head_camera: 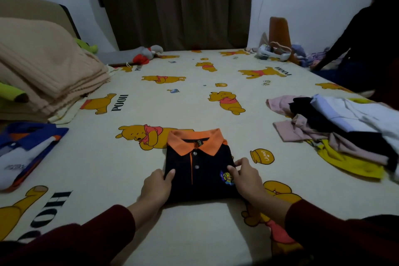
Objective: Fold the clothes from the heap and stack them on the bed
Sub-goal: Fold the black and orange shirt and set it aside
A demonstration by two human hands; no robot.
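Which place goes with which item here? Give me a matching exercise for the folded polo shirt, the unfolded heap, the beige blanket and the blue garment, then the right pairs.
Things:
1. black polo shirt with orange collar
2. heap of unfolded clothes
3. folded beige blanket
4. blue, white and orange garment

Places:
A. far left, near the head of the bed
B. centre, held between the left hand and right hand
C. near left edge of the bed
D. right side of the bed

Pairs: 1-B, 2-D, 3-A, 4-C

folded shirt [199, 166] mid-bed [172, 97] — heap [336, 127] right
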